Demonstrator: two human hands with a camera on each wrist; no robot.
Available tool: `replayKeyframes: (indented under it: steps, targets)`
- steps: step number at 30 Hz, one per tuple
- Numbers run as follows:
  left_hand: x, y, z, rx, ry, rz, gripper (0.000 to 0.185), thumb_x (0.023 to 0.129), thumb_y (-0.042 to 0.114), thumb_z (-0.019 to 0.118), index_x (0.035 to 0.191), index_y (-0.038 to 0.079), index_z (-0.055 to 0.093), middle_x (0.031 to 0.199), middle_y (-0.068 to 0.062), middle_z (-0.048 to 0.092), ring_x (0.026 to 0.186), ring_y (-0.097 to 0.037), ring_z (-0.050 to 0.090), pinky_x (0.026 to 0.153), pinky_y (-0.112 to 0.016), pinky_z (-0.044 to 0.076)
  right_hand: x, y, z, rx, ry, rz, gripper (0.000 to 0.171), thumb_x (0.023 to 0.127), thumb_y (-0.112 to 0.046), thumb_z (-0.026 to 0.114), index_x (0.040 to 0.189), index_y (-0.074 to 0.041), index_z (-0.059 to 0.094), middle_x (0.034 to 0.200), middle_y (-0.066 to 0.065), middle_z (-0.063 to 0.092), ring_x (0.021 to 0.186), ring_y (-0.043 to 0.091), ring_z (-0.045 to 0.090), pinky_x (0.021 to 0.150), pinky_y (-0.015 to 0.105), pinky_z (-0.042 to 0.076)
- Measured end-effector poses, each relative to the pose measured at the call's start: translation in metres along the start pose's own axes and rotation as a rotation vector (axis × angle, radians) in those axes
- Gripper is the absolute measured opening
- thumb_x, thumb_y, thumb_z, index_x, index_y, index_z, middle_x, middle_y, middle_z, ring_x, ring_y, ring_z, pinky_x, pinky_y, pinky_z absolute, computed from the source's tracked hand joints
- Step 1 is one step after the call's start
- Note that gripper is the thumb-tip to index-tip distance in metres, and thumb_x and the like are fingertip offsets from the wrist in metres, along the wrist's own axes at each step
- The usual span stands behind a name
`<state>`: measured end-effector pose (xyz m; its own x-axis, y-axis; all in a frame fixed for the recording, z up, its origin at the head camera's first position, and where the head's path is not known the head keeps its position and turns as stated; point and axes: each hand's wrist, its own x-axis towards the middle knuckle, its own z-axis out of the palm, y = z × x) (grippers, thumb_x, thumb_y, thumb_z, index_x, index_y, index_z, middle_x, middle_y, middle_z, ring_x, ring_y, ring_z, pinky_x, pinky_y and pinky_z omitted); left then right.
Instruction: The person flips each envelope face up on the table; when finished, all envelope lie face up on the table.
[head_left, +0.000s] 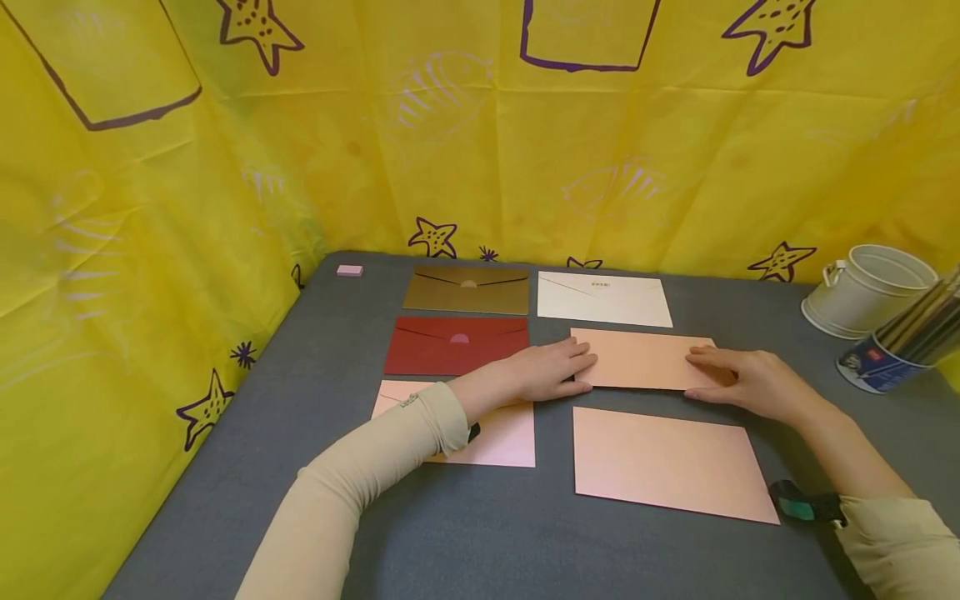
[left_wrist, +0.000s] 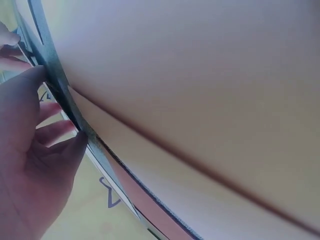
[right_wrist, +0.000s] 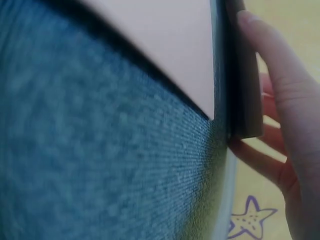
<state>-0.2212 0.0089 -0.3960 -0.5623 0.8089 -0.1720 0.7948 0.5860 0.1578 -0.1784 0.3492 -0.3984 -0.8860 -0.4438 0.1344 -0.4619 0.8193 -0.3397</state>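
A beige left sleeve (head_left: 375, 458) slants up from the bottom of the head view, crossing a pink envelope (head_left: 502, 442). The left hand (head_left: 551, 369) and right hand (head_left: 757, 383) grip opposite ends of a flat peach envelope (head_left: 637, 360), each between thumb and fingers, between a white envelope (head_left: 604, 300) and a plain pink rectangle (head_left: 667, 462) on the gray table (head_left: 225, 500). In the left wrist view, pale creased paper (left_wrist: 200, 100) looms closest; the left fingertips pinch an edge beyond. In the right wrist view, thumb and fingers pinch the peach envelope's end, seen nearly edge-on.
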Motion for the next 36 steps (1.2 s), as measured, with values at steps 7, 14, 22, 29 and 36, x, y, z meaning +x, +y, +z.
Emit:
replayKeyframes:
  steps: [7, 14, 22, 29, 36]
  targets:
    - [-0.002, -0.002, -0.004, -0.061, 0.094, 0.061, 0.049, 0.104, 0.038, 0.043, 0.147, 0.014, 0.046, 0.151, -0.005, 0.042, 0.141, -0.019, 0.033, 0.113, -0.032, 0.029, -0.001, 0.0, 0.001, -0.024, 0.191, -0.14, 0.046, 0.069, -0.023, 0.089, 0.109, -0.005, 0.075, 0.103, 0.01, 0.073, 0.084, 0.027, 0.07, 0.077, 0.009, 0.046]
    - [-0.004, -0.007, -0.01, -0.137, 0.249, 0.134, 0.04, 0.101, 0.032, 0.054, 0.134, 0.011, 0.059, 0.134, -0.003, 0.059, 0.127, -0.015, 0.051, 0.106, -0.026, 0.037, -0.001, -0.005, -0.001, 0.017, 0.283, -0.149, 0.036, 0.068, -0.014, 0.089, 0.101, -0.005, 0.078, 0.091, 0.006, 0.075, 0.077, 0.013, 0.07, 0.068, 0.004, 0.044]
    - [-0.007, -0.013, -0.014, -0.245, 0.438, 0.128, 0.028, 0.097, 0.025, 0.062, 0.123, 0.016, 0.069, 0.116, 0.005, 0.069, 0.108, -0.008, 0.062, 0.094, -0.02, 0.045, 0.001, -0.01, -0.004, 0.205, 0.375, -0.137, 0.029, 0.069, 0.009, 0.082, 0.092, -0.009, 0.078, 0.083, -0.01, 0.072, 0.076, -0.013, 0.063, 0.064, 0.008, 0.048]
    - [-0.01, -0.015, -0.015, -0.398, 0.5, 0.064, 0.024, 0.096, 0.023, 0.064, 0.117, 0.015, 0.072, 0.106, 0.004, 0.072, 0.098, -0.007, 0.064, 0.086, -0.018, 0.047, 0.003, -0.016, -0.004, 0.241, 0.403, -0.109, 0.028, 0.071, 0.008, 0.081, 0.091, -0.012, 0.078, 0.081, -0.015, 0.071, 0.068, -0.008, 0.061, 0.06, 0.008, 0.047]
    - [-0.012, -0.019, -0.015, -0.623, 0.579, 0.067, 0.016, 0.093, 0.017, 0.068, 0.106, 0.009, 0.074, 0.093, 0.002, 0.073, 0.085, -0.007, 0.062, 0.077, -0.018, 0.049, 0.007, -0.021, -0.005, 0.288, 0.436, -0.061, 0.024, 0.073, 0.007, 0.081, 0.086, -0.012, 0.076, 0.075, -0.012, 0.071, 0.061, -0.002, 0.058, 0.054, 0.011, 0.044]
